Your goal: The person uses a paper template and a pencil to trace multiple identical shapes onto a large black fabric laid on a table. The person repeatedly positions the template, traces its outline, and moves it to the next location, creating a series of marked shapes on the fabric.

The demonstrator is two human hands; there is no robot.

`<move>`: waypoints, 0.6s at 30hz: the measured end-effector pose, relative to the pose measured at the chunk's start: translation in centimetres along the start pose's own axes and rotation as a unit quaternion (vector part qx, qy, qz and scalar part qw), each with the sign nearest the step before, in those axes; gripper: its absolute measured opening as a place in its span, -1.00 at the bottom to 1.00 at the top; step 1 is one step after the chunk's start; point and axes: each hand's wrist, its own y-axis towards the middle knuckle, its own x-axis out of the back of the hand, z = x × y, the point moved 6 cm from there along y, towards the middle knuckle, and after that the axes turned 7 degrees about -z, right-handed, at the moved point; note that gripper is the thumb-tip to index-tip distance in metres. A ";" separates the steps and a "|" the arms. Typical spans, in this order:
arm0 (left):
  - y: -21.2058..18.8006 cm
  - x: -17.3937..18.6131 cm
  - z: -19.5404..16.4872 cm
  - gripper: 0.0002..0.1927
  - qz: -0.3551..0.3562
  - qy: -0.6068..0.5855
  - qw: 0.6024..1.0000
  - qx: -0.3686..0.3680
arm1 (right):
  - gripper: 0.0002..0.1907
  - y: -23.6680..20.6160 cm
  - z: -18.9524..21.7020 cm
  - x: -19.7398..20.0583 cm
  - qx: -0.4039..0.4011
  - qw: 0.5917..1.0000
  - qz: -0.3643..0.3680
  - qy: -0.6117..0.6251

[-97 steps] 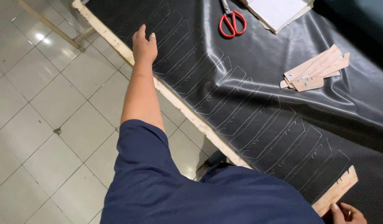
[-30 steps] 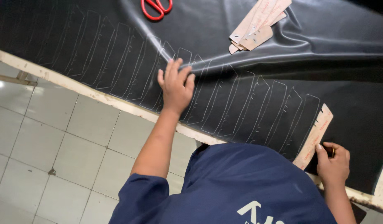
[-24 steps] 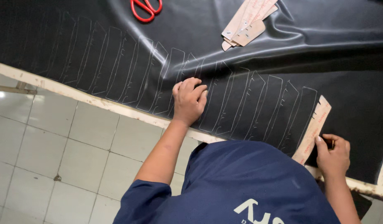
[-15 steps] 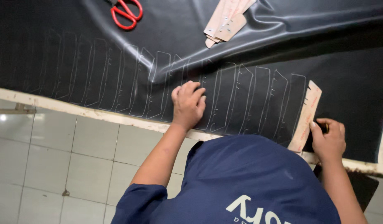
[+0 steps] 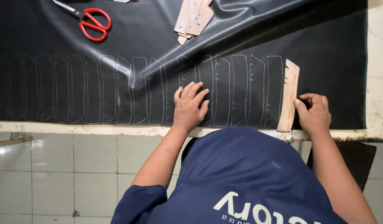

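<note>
A black leather-like sheet [image 5: 158, 37] covers the table, with a row of white traced outlines [image 5: 137, 89] along its front part. My left hand [image 5: 190, 105] lies flat on the sheet over the outlines, fingers spread, holding nothing. My right hand [image 5: 314, 114] is curled around a thin pen, its fingertips touching a long tan cardboard template [image 5: 289, 94]. The template lies upright on the sheet just right of the last outline.
Red-handled scissors [image 5: 91, 24] lie at the back left of the sheet. A stack of tan cardboard templates [image 5: 193, 18] sits at the back centre. The table's worn pale edge [image 5: 75, 128] runs along the front and right side. White floor tiles [image 5: 54, 174] lie below.
My left hand has slid right along the sheet from far out on the left and now rests flat near the front edge. My right hand stays at the template.
</note>
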 end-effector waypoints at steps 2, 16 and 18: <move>0.0 -0.2 0.1 -0.66 0.001 -0.001 1.000 0.001 | -0.66 0.1 0.0 -0.1 -0.008 1.000 0.008 0.000; -0.2 -4.5 -3.0 -0.66 0.045 -0.007 0.998 -0.034 | -0.65 0.0 -0.3 -0.7 -0.012 0.999 0.036 -0.006; -0.2 -5.7 -4.7 -0.60 0.062 -0.054 0.995 -0.053 | -0.64 -0.1 -0.2 -0.7 -0.005 0.999 0.035 0.001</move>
